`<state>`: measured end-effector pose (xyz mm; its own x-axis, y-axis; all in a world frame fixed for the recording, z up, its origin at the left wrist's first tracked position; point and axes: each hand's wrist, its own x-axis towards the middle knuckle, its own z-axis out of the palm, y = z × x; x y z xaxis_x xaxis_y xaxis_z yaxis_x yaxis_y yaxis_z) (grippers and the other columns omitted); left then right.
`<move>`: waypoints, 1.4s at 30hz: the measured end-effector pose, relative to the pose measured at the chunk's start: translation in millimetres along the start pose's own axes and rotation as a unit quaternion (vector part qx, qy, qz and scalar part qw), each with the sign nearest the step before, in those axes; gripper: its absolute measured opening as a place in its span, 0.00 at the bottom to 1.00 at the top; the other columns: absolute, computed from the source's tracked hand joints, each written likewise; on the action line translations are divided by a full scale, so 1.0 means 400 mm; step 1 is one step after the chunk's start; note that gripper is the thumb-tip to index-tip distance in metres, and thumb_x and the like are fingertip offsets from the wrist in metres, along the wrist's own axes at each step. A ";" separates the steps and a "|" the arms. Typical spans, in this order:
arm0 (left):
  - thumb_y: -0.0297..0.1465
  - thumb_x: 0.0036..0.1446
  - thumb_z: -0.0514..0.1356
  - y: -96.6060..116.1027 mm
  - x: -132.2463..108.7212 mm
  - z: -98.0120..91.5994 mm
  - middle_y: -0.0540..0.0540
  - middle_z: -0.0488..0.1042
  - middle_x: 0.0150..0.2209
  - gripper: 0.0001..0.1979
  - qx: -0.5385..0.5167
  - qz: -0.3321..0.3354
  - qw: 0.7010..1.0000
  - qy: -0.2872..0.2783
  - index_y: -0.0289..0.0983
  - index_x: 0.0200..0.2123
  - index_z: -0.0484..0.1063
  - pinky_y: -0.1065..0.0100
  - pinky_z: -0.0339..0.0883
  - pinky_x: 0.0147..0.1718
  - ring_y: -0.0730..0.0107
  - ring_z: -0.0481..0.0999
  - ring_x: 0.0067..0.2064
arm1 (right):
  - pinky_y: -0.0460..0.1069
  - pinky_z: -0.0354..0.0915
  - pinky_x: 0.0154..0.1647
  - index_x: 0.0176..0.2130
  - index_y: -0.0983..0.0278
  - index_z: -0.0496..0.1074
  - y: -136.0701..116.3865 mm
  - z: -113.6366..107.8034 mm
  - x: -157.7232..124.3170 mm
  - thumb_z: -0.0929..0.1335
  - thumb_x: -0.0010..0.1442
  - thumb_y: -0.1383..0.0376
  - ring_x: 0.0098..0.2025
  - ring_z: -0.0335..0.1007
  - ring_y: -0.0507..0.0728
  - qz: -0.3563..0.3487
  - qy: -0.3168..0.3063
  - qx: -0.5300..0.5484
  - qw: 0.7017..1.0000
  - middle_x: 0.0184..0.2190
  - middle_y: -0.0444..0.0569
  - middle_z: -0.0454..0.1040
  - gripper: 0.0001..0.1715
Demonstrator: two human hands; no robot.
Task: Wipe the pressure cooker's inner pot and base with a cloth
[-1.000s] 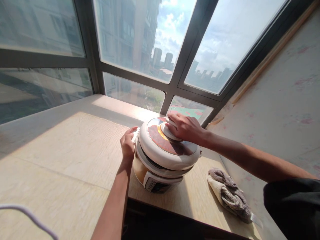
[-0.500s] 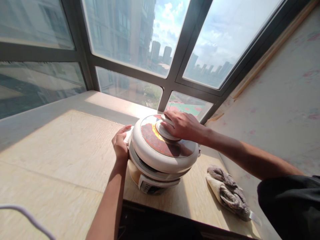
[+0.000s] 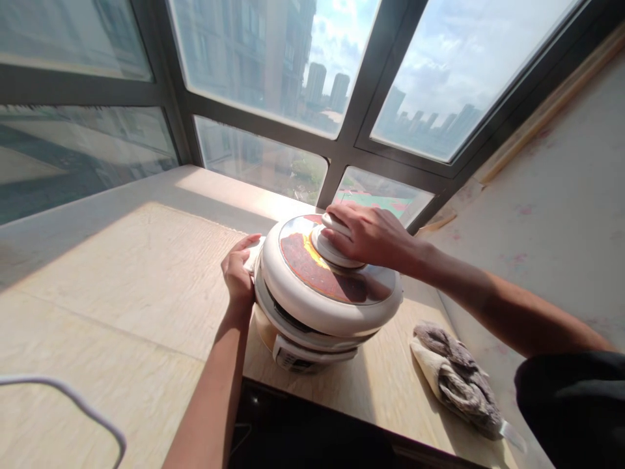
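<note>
A white electric pressure cooker (image 3: 266,329) with a control panel on its front stands on the wood-look ledge. On top of it is its round lid (image 3: 297,303), white-rimmed with a shiny reddish-brown middle; a dark gap shows between lid and body at the front. My left hand (image 3: 239,270) is closed around the white side handle (image 3: 254,254) of the cooker. From the right, my right hand (image 3: 368,238) wraps its fingers over the lid's raised white knob (image 3: 336,227). Part of the knob is hidden under the fingers.
A folded grey and cream cloth (image 3: 459,378) lies on the ledge to the right, beside the wallpapered wall (image 3: 547,247). A pale cable (image 3: 73,394) curves across the left front. Large windows with dark frames (image 3: 359,114) rise behind. The ledge's front edge drops into dark space.
The lid has shifted slightly right over the cooker body, with my right hand on its knob. My left hand keeps its hold on the side handle. The whole view has tilted a little.
</note>
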<state>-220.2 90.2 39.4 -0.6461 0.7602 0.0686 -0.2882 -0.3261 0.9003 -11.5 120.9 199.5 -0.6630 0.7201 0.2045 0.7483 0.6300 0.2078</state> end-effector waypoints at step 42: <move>0.36 0.48 0.53 -0.003 -0.004 0.000 0.40 0.81 0.44 0.20 0.017 0.034 0.999 0.003 0.33 0.37 0.81 0.60 0.69 0.54 0.50 0.76 0.55 | 0.50 0.55 0.34 0.51 0.65 0.71 -0.048 0.022 -0.014 0.60 0.70 0.52 0.40 0.72 0.62 0.007 -0.003 -0.021 1.000 0.45 0.58 0.78 0.24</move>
<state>-219.1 89.4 38.3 -0.6671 0.7338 0.1284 -0.2191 -0.3581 0.9076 -22.0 107.2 186.1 -0.6527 0.7305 0.2010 0.7555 0.6074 0.2458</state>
